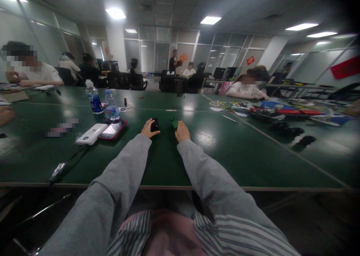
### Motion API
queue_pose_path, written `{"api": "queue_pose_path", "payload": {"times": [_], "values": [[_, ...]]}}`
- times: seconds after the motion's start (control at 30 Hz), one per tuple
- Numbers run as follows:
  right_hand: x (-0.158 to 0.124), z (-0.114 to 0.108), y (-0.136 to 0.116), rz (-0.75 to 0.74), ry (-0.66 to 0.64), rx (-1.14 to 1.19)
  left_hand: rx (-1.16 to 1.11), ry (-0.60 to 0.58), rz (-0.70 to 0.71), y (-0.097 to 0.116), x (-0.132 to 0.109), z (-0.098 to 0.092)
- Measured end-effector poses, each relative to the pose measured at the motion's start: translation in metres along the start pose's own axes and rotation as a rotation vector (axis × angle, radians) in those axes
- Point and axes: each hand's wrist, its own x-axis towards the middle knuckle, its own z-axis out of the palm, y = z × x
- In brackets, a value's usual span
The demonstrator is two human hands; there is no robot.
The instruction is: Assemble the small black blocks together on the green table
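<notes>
On the green table [168,166] both of my arms reach forward in grey sleeves. My left hand [148,128] is curled around a small black object [154,125], thumb on its near side; its exact kind is too small to tell. A short way to the right, my right hand [182,131] grips a small green object [174,123] that sticks out past the fingertips on the left. Fingers cover part of it, so I cannot make out its kind. A gap of bare tabletop lies between the two hands.
Left of my hands are two water bottles [113,106], a red-edged phone [113,130] and a white power bank [92,134] with a cable. Cables and tools [289,111] are heaped at the right, with a white pen [229,118] nearer. Other people sit around the table.
</notes>
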Motion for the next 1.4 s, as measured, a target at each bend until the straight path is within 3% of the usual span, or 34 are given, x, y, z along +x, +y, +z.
{"api": "queue_pose_path", "payload": {"times": [0.2, 0.37, 0.5, 0.57, 0.7, 0.87, 0.97, 1.17, 1.4], "values": [[-0.006, 0.006, -0.01, -0.007, -0.009, -0.022, -0.002, -0.012, -0.008, 0.002, -0.001, -0.001], [0.003, 0.015, 0.001, 0.155, 0.035, 0.078, 0.009, -0.023, -0.012, 0.0, 0.0, 0.0], [0.011, 0.015, 0.013, 0.271, -0.021, 0.172, 0.006, -0.028, -0.019, 0.002, -0.001, -0.001], [0.012, 0.011, 0.013, 0.223, 0.0, 0.128, 0.003, -0.028, -0.019, 0.004, -0.002, -0.002], [0.006, 0.002, 0.0, -0.013, 0.073, -0.056, -0.01, -0.025, -0.017, 0.006, -0.002, -0.003], [-0.002, 0.0, -0.015, -0.121, 0.026, -0.11, 0.047, 0.006, -0.081, 0.012, -0.005, 0.001], [-0.005, 0.001, -0.018, -0.085, -0.027, -0.122, 0.124, 0.009, -0.157, 0.019, -0.007, 0.006], [-0.007, -0.001, -0.022, -0.025, -0.154, -0.068, 0.194, -0.018, -0.149, 0.023, -0.006, 0.013], [-0.004, -0.003, -0.016, 0.155, -0.108, -0.007, 0.177, 0.008, -0.065, 0.03, -0.007, 0.012]]}}
